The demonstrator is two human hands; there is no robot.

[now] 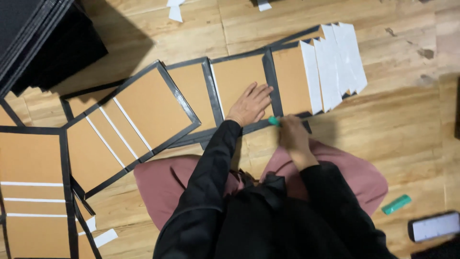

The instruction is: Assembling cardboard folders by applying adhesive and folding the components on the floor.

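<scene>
A row of brown cardboard panels edged in black (239, 81) lies flat on the wooden floor in front of me. My left hand (250, 104) rests palm down on one panel, fingers spread. My right hand (292, 134) is closed around a small green tool (273, 121), whose tip sits at the black lower edge of the row. White strips (335, 62) overlap at the row's right end.
More black-framed brown panels with white stripes (124, 124) lie to the left. A black stack (38, 38) sits at top left. A green object (396, 204) and a phone (435, 226) lie on the floor at lower right. White scraps (175, 9) lie at the top.
</scene>
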